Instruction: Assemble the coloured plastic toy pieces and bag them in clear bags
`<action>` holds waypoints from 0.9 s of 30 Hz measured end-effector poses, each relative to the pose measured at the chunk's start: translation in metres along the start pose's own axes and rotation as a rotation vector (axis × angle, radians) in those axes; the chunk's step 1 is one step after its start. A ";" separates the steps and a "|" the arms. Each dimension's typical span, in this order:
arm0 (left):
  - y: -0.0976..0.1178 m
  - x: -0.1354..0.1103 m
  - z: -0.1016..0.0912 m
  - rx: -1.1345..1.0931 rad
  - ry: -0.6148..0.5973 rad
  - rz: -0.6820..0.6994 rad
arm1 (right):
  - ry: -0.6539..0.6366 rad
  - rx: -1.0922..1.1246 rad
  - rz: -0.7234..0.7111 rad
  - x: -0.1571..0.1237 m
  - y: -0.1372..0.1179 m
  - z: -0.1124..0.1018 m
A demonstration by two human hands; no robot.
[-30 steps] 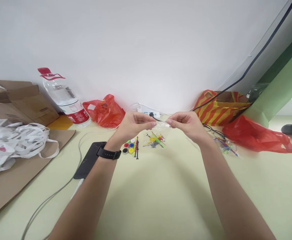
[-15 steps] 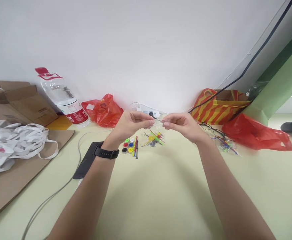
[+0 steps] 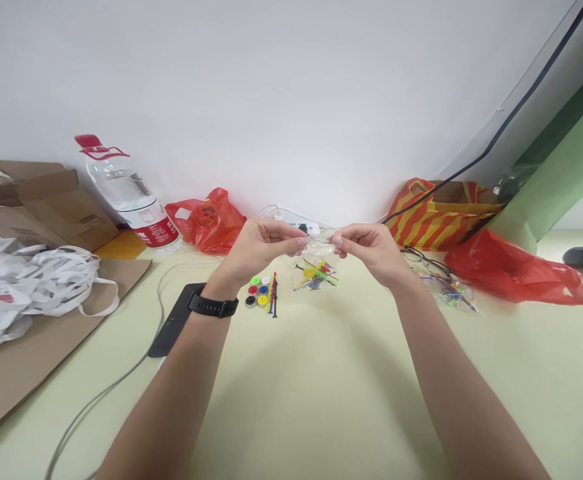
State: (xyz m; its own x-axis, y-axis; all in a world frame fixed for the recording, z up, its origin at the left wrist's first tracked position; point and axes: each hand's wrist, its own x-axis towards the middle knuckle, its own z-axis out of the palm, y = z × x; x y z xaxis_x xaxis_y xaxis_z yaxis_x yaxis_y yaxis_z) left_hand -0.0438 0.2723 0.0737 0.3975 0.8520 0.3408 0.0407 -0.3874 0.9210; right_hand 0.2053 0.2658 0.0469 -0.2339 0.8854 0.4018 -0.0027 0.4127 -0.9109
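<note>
A clear plastic bag (image 3: 320,246) stretches between my two hands above the far part of the table. My left hand (image 3: 266,248), with a black band on the wrist, pinches the bag's left edge. On the opposite side my right hand (image 3: 368,252) grips it between thumb and fingers. Coloured plastic parts (image 3: 316,273) in yellow, green, red and grey show inside clear plastic just below. To the left lie several small round coloured wheels (image 3: 257,291) in two columns, beside thin coloured rods (image 3: 273,295).
A water bottle (image 3: 144,213), a red plastic bag (image 3: 208,220) and a power strip (image 3: 304,228) stand along the wall. Glasses (image 3: 426,260), bagged rods (image 3: 451,290) and another red bag (image 3: 516,267) lie right. A black tablet (image 3: 174,323) and white straps (image 3: 46,283) are left.
The clear plastic between my hands now shows as a wider, crumpled piece. The coloured parts below have shifted slightly right in view. Both hands keep their pinch.
</note>
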 end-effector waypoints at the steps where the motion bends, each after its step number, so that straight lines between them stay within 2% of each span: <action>1: 0.000 0.000 0.000 -0.003 0.004 0.000 | 0.003 -0.007 -0.004 0.000 0.000 0.000; 8: -0.001 0.000 0.003 -0.002 0.035 -0.017 | 0.025 0.058 -0.061 0.002 0.002 0.005; 14: 0.000 0.000 0.002 0.007 0.044 -0.002 | 0.074 -0.008 -0.039 0.002 0.003 0.005; 18: 0.001 0.000 0.004 0.014 0.049 0.007 | 0.043 -0.030 -0.060 0.001 -0.001 0.003; 21: 0.001 -0.001 0.005 0.009 0.055 0.009 | 0.019 0.043 -0.049 0.000 -0.001 0.000; 24: 0.002 -0.001 0.006 0.029 0.057 0.016 | -0.067 0.124 -0.005 0.000 -0.002 0.003; 27: 0.003 -0.001 0.007 0.043 0.021 0.031 | -0.133 0.016 -0.001 0.000 -0.002 0.010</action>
State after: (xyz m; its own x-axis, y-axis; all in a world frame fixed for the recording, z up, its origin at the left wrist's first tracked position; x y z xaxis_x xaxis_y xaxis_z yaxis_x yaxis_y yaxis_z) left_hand -0.0375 0.2681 0.0745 0.3802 0.8463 0.3731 0.0678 -0.4278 0.9013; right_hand 0.1959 0.2625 0.0480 -0.3609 0.8481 0.3880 -0.0180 0.4096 -0.9121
